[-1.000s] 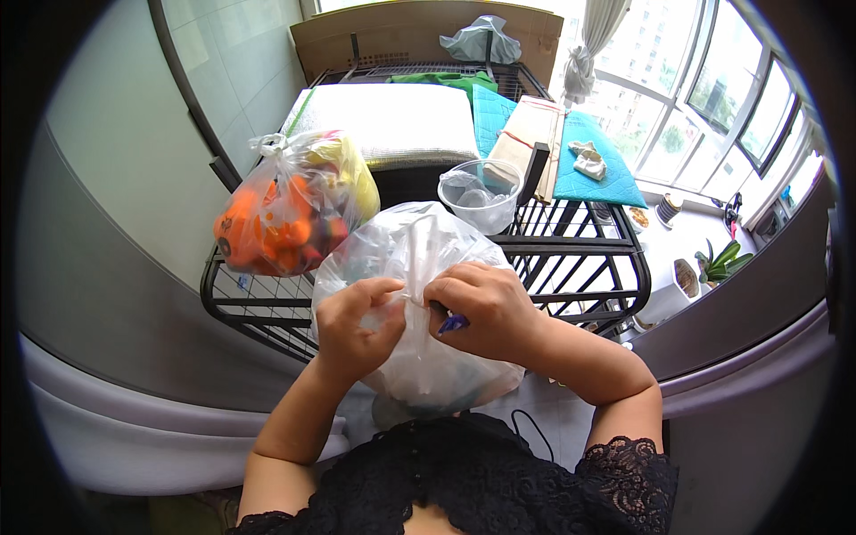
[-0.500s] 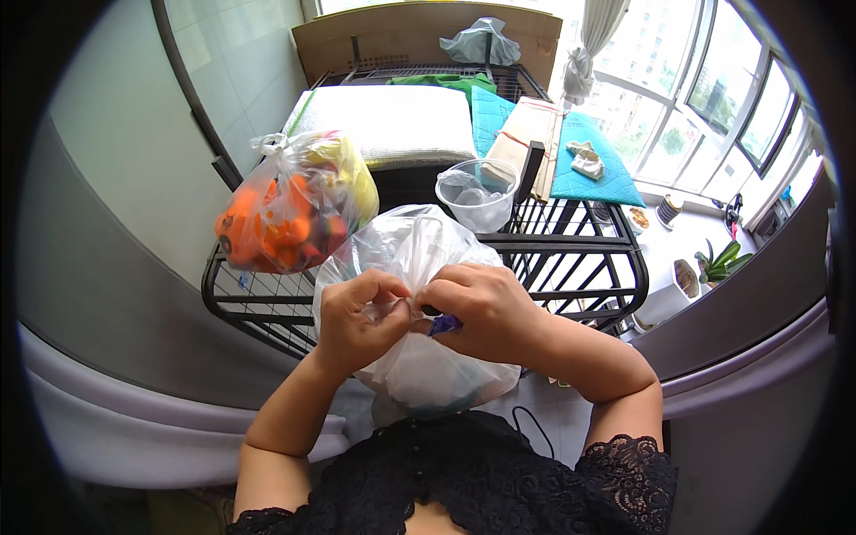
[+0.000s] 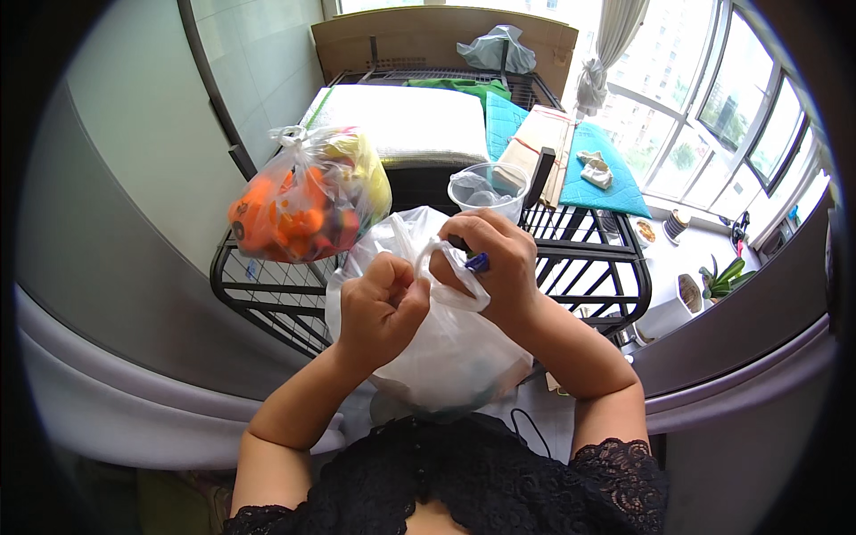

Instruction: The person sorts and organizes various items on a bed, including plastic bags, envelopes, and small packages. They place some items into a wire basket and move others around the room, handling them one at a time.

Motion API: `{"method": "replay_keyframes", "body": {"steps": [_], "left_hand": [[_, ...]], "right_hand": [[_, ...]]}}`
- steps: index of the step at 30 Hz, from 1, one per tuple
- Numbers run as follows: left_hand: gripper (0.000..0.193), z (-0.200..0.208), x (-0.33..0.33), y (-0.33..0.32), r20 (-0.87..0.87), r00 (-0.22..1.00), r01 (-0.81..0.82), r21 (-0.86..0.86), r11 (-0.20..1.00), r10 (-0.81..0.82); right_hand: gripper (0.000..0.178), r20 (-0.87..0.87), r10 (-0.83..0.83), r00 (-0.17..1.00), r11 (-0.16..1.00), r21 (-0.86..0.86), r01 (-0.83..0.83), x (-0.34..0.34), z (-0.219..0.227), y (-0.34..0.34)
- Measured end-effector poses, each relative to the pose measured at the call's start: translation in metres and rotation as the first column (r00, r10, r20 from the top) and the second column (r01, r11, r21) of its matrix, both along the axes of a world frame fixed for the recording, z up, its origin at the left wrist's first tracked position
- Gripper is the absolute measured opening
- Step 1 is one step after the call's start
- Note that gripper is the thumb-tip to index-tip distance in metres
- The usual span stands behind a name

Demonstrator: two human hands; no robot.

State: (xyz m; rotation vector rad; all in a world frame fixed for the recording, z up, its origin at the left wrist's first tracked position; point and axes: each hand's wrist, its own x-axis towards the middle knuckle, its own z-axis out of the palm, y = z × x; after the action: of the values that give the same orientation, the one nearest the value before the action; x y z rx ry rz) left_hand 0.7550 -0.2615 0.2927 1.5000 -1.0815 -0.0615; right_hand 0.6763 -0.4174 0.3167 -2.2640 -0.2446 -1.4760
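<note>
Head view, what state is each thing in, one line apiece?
White bag, bulging, top gathered into a loop.
Left hand, closed on the bag's neck.
Right hand, fingers curled through its loop.
Clear bag of colourful items, knotted at top.
Plastic tub, upright, lidless.
Curtain, bunched together.
Window, one pane apparently open.

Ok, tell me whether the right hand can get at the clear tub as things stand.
Probably not without freeing itself first: the right hand is busy with a loop of the whitish bag. Otherwise the way looks free; the clear tub sits just beyond it, nothing visible between.
</note>
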Motion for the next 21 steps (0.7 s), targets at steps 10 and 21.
{"method": "replay_keyframes", "body": {"steps": [10,21], "left_hand": [[0.013,0.017,0.022,0.000,-0.422,0.904,-0.064,-0.291,0.955,-0.068],[0.011,0.006,0.021,-0.001,-0.520,0.801,0.191,-0.247,0.950,-0.296]], "right_hand": [[0.014,-0.050,-0.005,0.999,0.678,0.734,0.040,-0.018,0.033,-0.021],[0.025,-0.534,-0.048,0.844,0.997,-0.081,0.005,-0.009,0.008,0.002]]}}
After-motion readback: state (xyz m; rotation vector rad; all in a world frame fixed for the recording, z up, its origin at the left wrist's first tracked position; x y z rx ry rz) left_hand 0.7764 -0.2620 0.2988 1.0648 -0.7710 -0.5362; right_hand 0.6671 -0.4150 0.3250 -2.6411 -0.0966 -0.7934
